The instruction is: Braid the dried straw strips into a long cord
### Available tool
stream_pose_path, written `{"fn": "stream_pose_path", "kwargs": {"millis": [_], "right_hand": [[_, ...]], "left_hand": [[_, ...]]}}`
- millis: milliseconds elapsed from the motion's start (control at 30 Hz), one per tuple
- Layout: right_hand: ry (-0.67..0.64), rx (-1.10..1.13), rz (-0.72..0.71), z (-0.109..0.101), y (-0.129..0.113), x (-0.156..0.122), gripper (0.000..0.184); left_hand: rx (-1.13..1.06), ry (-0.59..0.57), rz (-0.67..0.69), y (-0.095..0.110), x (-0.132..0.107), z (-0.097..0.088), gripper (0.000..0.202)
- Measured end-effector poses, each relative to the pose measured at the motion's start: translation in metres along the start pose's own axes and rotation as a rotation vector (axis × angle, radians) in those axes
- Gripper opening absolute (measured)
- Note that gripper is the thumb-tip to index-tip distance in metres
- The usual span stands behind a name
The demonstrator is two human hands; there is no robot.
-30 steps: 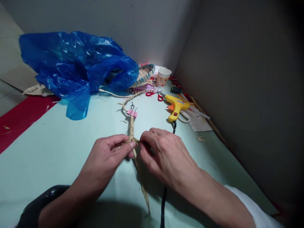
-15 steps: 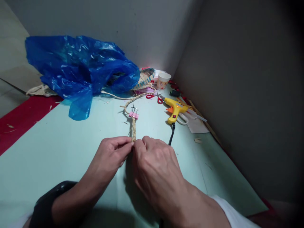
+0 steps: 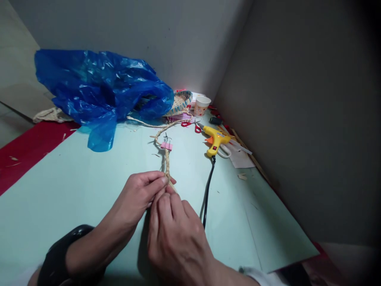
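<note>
A pale straw braid [image 3: 167,159] runs from the back of the table toward me. My left hand [image 3: 145,190] pinches its near end between thumb and fingers. Just below, my right hand [image 3: 178,228] is closed with curled fingers on the loose straw strands [image 3: 172,186] that leave the braid; its fingertips are partly hidden. A pink binder clip [image 3: 166,146] grips the braid a little farther off. Beyond the clip, the braid curves back toward a woven straw piece [image 3: 181,102] with blue zigzag stitching.
A blue plastic bag [image 3: 104,85] lies at the back left. On the right lie a yellow glue gun [image 3: 216,139] with a black cord [image 3: 208,190], red-handled scissors [image 3: 197,128] and a white-handled tool [image 3: 225,151]. A paper cup [image 3: 202,106] stands by the wall.
My right hand has moved down and slightly left, drawing away from the left fingers, so strands now show between the hands. My left hand keeps its pinch. The view has shifted slightly.
</note>
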State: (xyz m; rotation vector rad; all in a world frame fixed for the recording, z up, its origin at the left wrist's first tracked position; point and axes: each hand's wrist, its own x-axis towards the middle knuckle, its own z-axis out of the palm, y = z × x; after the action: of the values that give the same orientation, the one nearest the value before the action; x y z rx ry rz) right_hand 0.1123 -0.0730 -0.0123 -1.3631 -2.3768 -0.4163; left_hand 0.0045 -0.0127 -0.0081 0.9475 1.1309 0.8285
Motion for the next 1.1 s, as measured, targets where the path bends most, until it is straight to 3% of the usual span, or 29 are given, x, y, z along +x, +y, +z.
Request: {"fn": "stream_pose_path", "kwargs": {"millis": [167, 233, 300, 367, 433, 600, 767, 933, 1100], "right_hand": [[0.100, 0.316, -0.004, -0.018, 0.031, 0.008, 0.023], [-0.029, 0.563, 0.151, -0.025, 0.053, 0.020, 0.023], [-0.286, 0.823, 0.288, -0.026, 0.070, 0.035, 0.025], [-0.538, 1.146, 0.300, -0.019, 0.078, 0.046, 0.024], [-0.624, 1.324, 0.317, -0.008, 0.079, 0.051, 0.024], [-0.467, 1.192, 0.388, 0.009, 0.074, 0.046, 0.021], [-0.413, 1.209, 0.495, 0.013, 0.074, 0.041, 0.022], [-0.427, 1.269, 0.601, 0.016, 0.071, 0.040, 0.021], [-0.534, 1.487, 0.518, 0.015, 0.073, 0.043, 0.024]], "left_hand": [[0.013, 0.001, 0.034, 0.003, -0.006, -0.007, 0.020], [0.014, 0.009, 0.056, 0.004, -0.007, -0.009, 0.022], [0.012, 0.008, 0.059, 0.005, -0.008, -0.010, 0.022], [0.017, -0.007, 0.047, 0.006, -0.007, -0.010, 0.021], [0.038, -0.009, 0.039, 0.006, -0.006, -0.010, 0.022], [0.103, 0.042, 0.015, 0.004, -0.007, -0.009, 0.020], [0.154, 0.042, 0.082, 0.000, -0.010, -0.005, 0.022], [0.209, 0.091, 0.103, -0.005, -0.012, -0.005, 0.038], [0.385, 0.115, 0.181, -0.007, -0.013, -0.005, 0.034]]}}
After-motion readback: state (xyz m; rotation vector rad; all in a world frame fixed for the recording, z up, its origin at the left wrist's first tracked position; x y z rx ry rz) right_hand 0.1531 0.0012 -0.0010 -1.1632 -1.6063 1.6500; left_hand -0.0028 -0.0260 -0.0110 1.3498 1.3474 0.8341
